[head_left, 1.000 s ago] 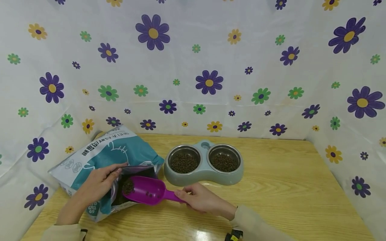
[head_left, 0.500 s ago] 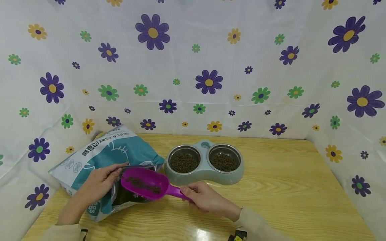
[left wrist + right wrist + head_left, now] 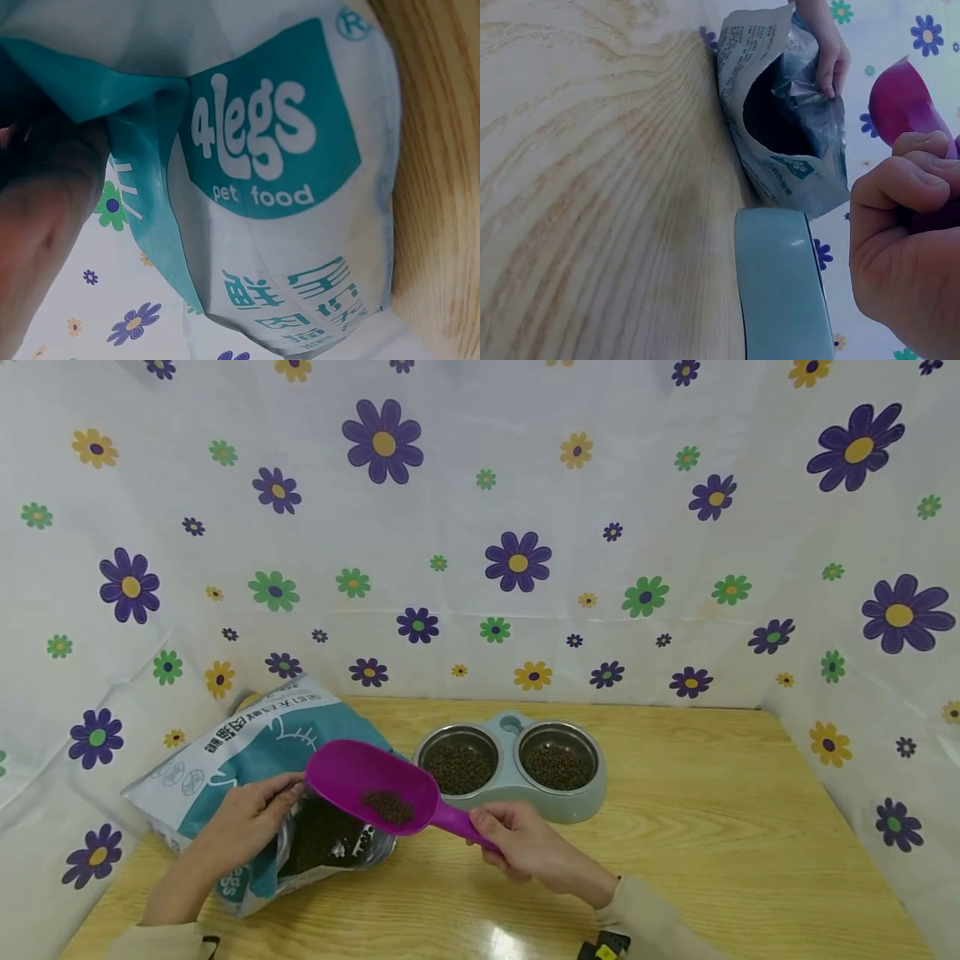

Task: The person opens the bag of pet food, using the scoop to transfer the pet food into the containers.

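Note:
In the head view my right hand (image 3: 528, 845) grips the handle of a magenta scoop (image 3: 345, 775), which carries a small heap of brown kibble (image 3: 389, 807) near its handle end. The scoop hangs above the mouth of a teal and white pet food bag (image 3: 262, 739). My left hand (image 3: 243, 827) pinches the upper edge of that mouth between thumb and fingers, and dark kibble shows inside. The left wrist view shows the bag's "4Legs pet food" label (image 3: 270, 120). In the right wrist view, curled fingers (image 3: 904, 184) wrap the scoop's handle.
A light blue double feeder (image 3: 517, 789) stands right of the bag. Its two steel bowls, the left one (image 3: 459, 758) and the right one (image 3: 558, 756), both hold kibble. Beneath lies a wooden table (image 3: 712, 827), with a flowered cloth (image 3: 637, 510) behind and at the sides.
My right hand has lifted the scoop up out of the bag and slightly to the right. Kibble in it has slid toward the handle end. The left hand keeps its hold on the bag.

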`<state>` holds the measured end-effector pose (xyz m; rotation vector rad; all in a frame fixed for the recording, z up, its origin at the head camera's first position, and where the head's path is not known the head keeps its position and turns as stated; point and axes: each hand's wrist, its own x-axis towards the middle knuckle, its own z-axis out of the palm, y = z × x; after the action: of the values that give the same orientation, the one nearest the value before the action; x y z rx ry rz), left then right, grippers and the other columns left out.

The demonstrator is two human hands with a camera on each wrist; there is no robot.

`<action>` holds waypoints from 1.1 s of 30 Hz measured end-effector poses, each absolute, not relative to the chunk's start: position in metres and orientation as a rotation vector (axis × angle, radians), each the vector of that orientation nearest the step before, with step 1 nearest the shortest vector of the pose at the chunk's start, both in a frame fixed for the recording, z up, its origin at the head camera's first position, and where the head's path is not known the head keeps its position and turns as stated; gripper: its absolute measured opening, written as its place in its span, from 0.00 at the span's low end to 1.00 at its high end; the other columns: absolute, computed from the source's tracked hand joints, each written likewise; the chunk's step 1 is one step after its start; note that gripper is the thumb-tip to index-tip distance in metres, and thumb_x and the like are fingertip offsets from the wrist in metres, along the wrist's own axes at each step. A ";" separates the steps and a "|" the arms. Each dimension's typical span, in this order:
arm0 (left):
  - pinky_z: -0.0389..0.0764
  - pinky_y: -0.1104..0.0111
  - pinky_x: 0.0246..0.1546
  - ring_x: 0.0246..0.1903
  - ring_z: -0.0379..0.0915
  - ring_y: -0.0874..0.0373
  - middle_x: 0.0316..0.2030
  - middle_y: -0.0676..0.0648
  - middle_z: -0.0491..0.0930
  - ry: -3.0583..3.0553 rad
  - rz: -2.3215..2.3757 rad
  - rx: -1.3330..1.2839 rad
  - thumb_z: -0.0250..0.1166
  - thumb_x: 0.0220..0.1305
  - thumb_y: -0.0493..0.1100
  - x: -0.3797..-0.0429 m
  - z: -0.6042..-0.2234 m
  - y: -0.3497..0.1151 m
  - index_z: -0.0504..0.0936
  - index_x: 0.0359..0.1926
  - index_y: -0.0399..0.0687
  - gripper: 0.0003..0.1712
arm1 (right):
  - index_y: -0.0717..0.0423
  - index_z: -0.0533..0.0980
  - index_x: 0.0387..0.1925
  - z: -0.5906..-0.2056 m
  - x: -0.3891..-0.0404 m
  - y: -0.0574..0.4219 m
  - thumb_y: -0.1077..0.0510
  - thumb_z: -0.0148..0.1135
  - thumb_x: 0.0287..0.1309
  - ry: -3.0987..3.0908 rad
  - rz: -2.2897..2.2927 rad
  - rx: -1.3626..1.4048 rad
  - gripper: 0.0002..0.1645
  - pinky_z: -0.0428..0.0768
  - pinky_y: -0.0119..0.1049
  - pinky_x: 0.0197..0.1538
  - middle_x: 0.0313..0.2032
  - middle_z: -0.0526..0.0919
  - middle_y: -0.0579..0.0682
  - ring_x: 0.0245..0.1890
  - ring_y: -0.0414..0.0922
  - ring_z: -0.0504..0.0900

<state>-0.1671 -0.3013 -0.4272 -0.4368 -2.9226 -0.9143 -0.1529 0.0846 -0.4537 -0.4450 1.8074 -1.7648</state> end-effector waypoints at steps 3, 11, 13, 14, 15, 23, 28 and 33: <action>0.64 0.69 0.20 0.15 0.59 0.67 0.22 0.54 0.72 -2.921 -0.920 -0.432 0.49 0.82 0.47 -0.166 -0.428 -0.300 0.79 0.65 0.41 0.23 | 0.74 0.71 0.44 -0.451 -0.154 0.090 0.39 0.47 0.78 1.819 -1.759 -0.439 0.36 0.56 0.28 0.15 0.17 0.66 0.43 0.11 0.36 0.56; 0.64 0.70 0.20 0.17 0.57 0.67 0.19 0.56 0.65 -2.893 -0.909 -0.457 0.50 0.82 0.47 -0.167 -0.426 -0.300 0.80 0.65 0.46 0.22 | 0.66 0.78 0.41 -0.433 -0.166 0.123 0.41 0.54 0.76 1.986 -1.693 -0.398 0.29 0.56 0.28 0.15 0.16 0.66 0.42 0.11 0.35 0.54; 0.63 0.69 0.20 0.16 0.57 0.67 0.19 0.56 0.64 -2.900 -0.917 -0.453 0.50 0.82 0.48 -0.167 -0.425 -0.300 0.80 0.66 0.46 0.22 | 0.62 0.80 0.39 -0.426 -0.169 0.136 0.41 0.57 0.74 2.062 -1.651 -0.378 0.26 0.55 0.28 0.15 0.15 0.65 0.42 0.11 0.36 0.54; 0.63 0.69 0.20 0.16 0.56 0.67 0.18 0.55 0.64 -2.903 -0.925 -0.454 0.50 0.82 0.48 -0.167 -0.424 -0.300 0.80 0.66 0.45 0.22 | 0.62 0.80 0.38 -0.423 -0.170 0.143 0.41 0.58 0.74 2.098 -1.626 -0.368 0.26 0.55 0.28 0.15 0.14 0.64 0.42 0.11 0.36 0.53; 0.62 0.69 0.19 0.16 0.55 0.66 0.18 0.55 0.64 -2.906 -0.932 -0.455 0.50 0.82 0.48 -0.168 -0.423 -0.300 0.79 0.66 0.45 0.22 | 0.63 0.81 0.38 -0.419 -0.171 0.150 0.41 0.59 0.73 2.134 -1.598 -0.354 0.26 0.55 0.28 0.15 0.14 0.64 0.42 0.11 0.36 0.53; 0.63 0.69 0.18 0.14 0.54 0.66 0.17 0.56 0.63 -2.937 -0.943 -0.438 0.49 0.82 0.49 -0.169 -0.420 -0.299 0.79 0.67 0.46 0.23 | 0.64 0.83 0.41 -0.400 -0.169 0.207 0.40 0.66 0.67 2.389 -1.448 -0.148 0.27 0.57 0.28 0.16 0.15 0.66 0.43 0.13 0.38 0.55; 0.64 0.68 0.18 0.13 0.53 0.66 0.16 0.56 0.62 -2.970 -0.963 -0.398 0.48 0.83 0.51 -0.170 -0.419 -0.300 0.78 0.67 0.48 0.24 | 0.60 0.84 0.43 -0.392 -0.168 0.232 0.39 0.67 0.65 2.562 -1.313 -0.040 0.27 0.61 0.30 0.18 0.19 0.72 0.44 0.16 0.38 0.63; 0.64 0.67 0.18 0.14 0.54 0.64 0.17 0.54 0.62 -2.998 -0.983 -0.356 0.47 0.83 0.53 -0.169 -0.418 -0.300 0.77 0.69 0.49 0.25 | 0.62 0.84 0.46 -0.384 -0.168 0.247 0.38 0.65 0.66 2.697 -1.165 0.000 0.29 0.67 0.32 0.21 0.21 0.75 0.46 0.20 0.40 0.69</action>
<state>-0.1694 -0.3000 -0.4183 -0.3564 -2.9982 -0.9833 -0.1685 0.2474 -0.3844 0.0001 2.6974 -1.1655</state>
